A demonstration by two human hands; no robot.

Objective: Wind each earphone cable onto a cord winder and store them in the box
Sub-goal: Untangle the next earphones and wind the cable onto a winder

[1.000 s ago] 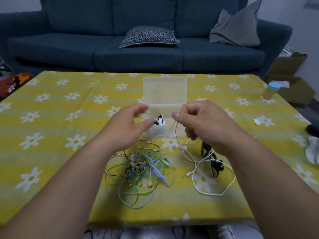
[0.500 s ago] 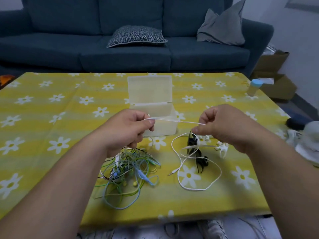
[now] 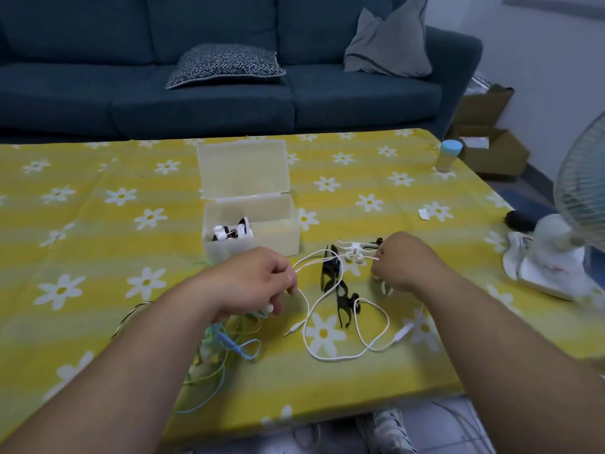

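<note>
Nearest, a tangle of green and blue earphone cables (image 3: 226, 342) lies under the left wrist. The white earphone cable (image 3: 330, 356) loops below both grips. The left hand (image 3: 258, 283) and right hand (image 3: 406, 260) each pinch it, with a slack span between them. Black cord winders (image 3: 343, 303) lie between the grips, and a white cord winder (image 3: 355, 249) lies just beyond. Beyond the left grip stands the open box (image 3: 278, 239), holding wound earphones (image 3: 230, 232).

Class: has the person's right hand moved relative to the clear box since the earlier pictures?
Yes. The right hand, pinching the white earphone cable, moved right, off the clear box front it overlapped before, towards the white cord winder.
</note>
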